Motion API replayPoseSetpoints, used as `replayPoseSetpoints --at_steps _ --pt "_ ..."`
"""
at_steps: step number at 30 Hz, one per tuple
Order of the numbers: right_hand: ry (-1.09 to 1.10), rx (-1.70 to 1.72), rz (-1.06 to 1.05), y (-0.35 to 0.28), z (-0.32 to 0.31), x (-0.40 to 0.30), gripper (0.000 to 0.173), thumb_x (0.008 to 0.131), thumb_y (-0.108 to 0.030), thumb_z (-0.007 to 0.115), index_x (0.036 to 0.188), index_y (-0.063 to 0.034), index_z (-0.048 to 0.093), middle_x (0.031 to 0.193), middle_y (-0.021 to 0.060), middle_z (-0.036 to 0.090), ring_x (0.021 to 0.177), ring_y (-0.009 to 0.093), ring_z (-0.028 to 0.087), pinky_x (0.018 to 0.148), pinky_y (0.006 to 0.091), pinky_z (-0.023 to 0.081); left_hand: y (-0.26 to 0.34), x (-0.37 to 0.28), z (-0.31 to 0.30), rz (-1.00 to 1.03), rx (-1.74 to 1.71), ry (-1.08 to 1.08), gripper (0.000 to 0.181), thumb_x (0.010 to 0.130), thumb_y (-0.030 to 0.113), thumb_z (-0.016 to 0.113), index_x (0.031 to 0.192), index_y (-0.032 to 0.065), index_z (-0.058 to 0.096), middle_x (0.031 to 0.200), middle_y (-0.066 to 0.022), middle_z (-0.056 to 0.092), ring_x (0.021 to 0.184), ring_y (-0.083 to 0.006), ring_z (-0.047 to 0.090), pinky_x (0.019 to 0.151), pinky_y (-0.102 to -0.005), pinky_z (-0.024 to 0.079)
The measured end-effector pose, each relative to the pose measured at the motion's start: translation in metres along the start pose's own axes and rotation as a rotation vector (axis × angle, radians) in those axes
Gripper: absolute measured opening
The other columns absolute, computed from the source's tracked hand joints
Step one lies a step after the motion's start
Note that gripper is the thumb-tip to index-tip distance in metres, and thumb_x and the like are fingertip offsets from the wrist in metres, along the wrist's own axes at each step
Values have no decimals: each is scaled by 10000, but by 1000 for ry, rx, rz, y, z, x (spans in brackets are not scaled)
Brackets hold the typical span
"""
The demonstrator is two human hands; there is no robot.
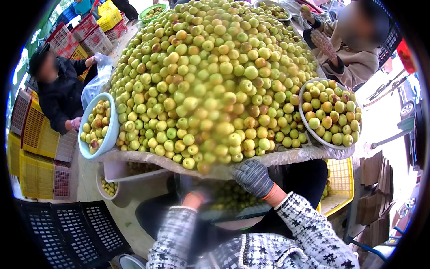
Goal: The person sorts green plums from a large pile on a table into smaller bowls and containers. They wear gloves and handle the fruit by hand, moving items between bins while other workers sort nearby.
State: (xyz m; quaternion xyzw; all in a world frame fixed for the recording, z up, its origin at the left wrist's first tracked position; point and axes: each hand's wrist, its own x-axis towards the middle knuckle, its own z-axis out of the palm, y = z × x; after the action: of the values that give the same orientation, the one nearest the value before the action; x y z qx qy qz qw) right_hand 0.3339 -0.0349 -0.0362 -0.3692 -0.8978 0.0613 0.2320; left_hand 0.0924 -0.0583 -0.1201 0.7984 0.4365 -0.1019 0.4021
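Observation:
A big heap of green and reddish round fruit, like jujubes (215, 84), covers a table whose padded fabric edge (289, 156) faces me. At that edge, right of the middle, my right hand (253, 178) rests in a grey knitted glove with an orange cuff; its fingertips are hard to make out. Blurred and lower, my left hand (198, 196) is just under the edge, over a container of green fruit (231, 198) between my knees; its fingers are not clear. A light blue basin (113, 131) of fruit sits at the left corner, and a white bowl (302, 116) of fruit at the right.
A person in dark clothes (63, 90) is at the left with a plastic bag (102, 74); another person (356, 64) sits at the upper right. Yellow crates (37, 131) are stacked at left. A black crate (70, 228) lies lower left, a yellow crate (351, 188) by my right knee.

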Motion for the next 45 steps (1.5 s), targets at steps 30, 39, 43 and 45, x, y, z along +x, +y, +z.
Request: replayPoseSetpoints --at_steps 30,39,43,45 --pt "417 -441 289 146 -99 54 281 866 -82 537 1132 -79 627 1046 143 670 1033 320 628 897 399 505 49 -40 -56 -271 -374 481 398 914 416 600 1097 85 723 1094 -122 710 1029 -282 650 930 -389 469" --pt "-297 -693 626 192 -125 52 297 829 -148 629 1123 -175 665 1119 154 601 985 350 649 783 462 550 65 -50 -77 -208 -385 441 429 919 409 604 1176 76 685 1194 -173 665 1128 -318 617 960 -394 462" --pt "57 -207 535 149 -93 45 290 827 -214 704 1092 -108 654 1080 157 639 966 329 649 797 420 535 65 -65 -71 -228 -420 433 388 917 392 613 1136 81 690 1165 -178 667 1113 -331 618 958 -398 465" --pt "161 56 635 113 -77 31 351 847 -311 724 1074 -56 640 1056 154 659 966 318 640 838 391 514 72 -63 -69 -166 -453 419 384 904 400 637 1128 93 692 1208 -187 643 1102 -339 622 966 -390 468"
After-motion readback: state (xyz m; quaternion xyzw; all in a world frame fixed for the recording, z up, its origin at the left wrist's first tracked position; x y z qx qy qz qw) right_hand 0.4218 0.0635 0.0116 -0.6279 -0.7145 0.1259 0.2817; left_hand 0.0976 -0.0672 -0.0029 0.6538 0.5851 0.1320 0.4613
